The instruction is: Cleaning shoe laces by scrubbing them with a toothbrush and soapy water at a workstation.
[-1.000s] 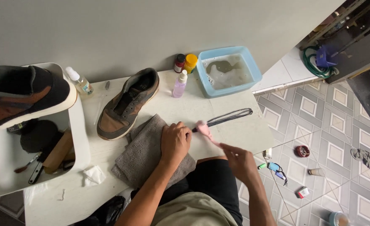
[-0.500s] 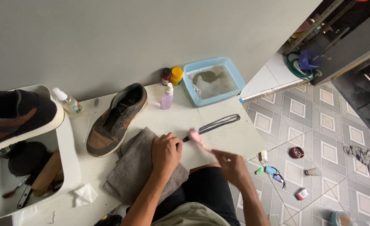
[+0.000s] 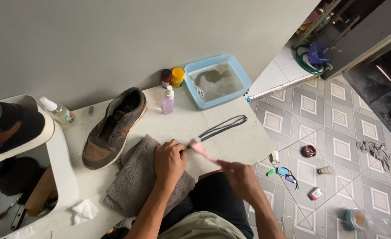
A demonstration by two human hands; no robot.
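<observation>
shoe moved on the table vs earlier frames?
No. The brown shoe lies beside the purple bottle and grey towel as before; only the camera shifted.

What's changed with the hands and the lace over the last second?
The right hand has drawn back toward the body, moving the pink brush along the dark shoelace. The left hand still pins the lace's end on the grey towel. The shoe, bottles and blue basin stayed put.
</observation>
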